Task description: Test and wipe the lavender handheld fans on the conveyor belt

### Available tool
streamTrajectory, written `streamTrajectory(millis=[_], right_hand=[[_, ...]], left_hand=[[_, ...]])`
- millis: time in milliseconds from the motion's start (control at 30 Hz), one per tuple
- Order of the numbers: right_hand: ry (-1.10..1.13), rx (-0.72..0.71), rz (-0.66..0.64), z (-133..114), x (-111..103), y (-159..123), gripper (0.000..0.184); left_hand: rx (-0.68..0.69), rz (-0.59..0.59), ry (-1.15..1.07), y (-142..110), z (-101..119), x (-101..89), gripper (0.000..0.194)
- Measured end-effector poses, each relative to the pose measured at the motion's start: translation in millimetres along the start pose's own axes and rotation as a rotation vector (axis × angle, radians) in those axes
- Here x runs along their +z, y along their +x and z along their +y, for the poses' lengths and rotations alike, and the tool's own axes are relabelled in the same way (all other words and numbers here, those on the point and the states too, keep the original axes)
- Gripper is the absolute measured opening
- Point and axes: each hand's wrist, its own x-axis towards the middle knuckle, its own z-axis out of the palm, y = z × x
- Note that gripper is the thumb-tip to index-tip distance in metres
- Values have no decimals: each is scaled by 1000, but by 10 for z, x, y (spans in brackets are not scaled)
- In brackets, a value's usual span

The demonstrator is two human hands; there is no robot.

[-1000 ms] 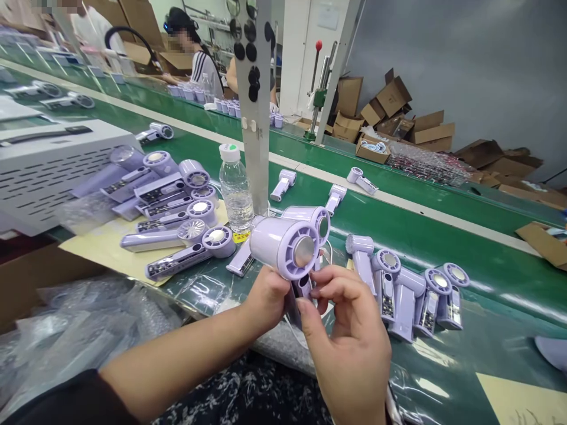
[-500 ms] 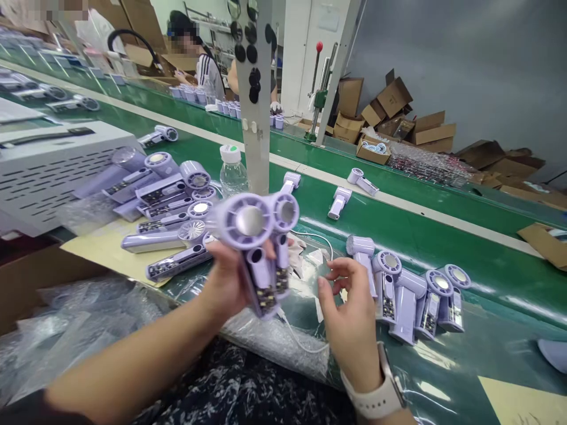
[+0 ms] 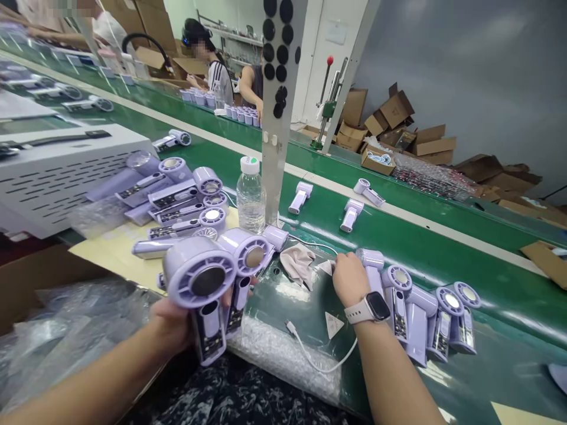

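My left hand (image 3: 173,323) is closed around two lilac handheld fans, held side by side above the near table edge. The nearer fan (image 3: 200,268) has a round ribbed head with a dark disc; the other fan (image 3: 248,251) shows a silvery disc. Circuit boards are exposed in both handles. My right hand (image 3: 351,277), with a watch on the wrist, is beside the leftmost fan (image 3: 371,260) of the right-hand row. Its fingers are hidden behind the back of the hand. A white cable (image 3: 316,370) loops on the table below it, near a crumpled cloth (image 3: 297,264).
More fans (image 3: 177,195) are piled left beside a water bottle (image 3: 251,200) and a grey slotted box (image 3: 71,177). A metal post (image 3: 279,159) rises behind the bottle. Fans also lie on the green conveyor belt (image 3: 407,248). People work across the belt.
My left hand has brought the two fans left and closer. My right hand has moved away from me, turning its back and watch face into view. The cable end and cloth are now uncovered.
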Motion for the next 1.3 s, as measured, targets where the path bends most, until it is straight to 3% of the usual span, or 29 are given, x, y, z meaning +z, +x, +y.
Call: streamTrajectory(millis=[100, 300, 400, 567, 700, 867, 1033, 1167, 1233, 1300], right_hand=[[-74, 50, -52, 145, 62, 43, 14], [-128, 65, -141, 242, 79, 225, 28], [-128, 46, -234, 238, 44, 365, 30], [-117, 5, -335, 213, -23, 438, 28], [-120, 1, -273, 176, -7, 359, 26], [-71, -36, -115, 110, 40, 180, 17], [74, -187, 35, -45, -143, -222, 9], [636, -411, 189, -251, -363, -710, 19], [905, -465, 161, -351, -441, -909, 20], [976, -441, 106, -425, -490, -1032, 20]], left_hand=[[-69, 17, -15, 31, -97, 85, 77], [-216, 40, -5, 83, -154, 216, 77], [-275, 51, 50, 106, -108, 290, 68], [-291, 46, 69, 99, -60, 344, 70], [-234, 74, 45, 93, -64, 352, 81], [-265, 111, -103, 131, -66, 427, 74], [-346, 44, -335, 186, -29, 559, 74], [-368, -48, -448, 195, -30, 673, 76], [-380, -99, -491, 184, -49, 725, 77], [-413, -139, -514, 164, -71, 763, 77]])
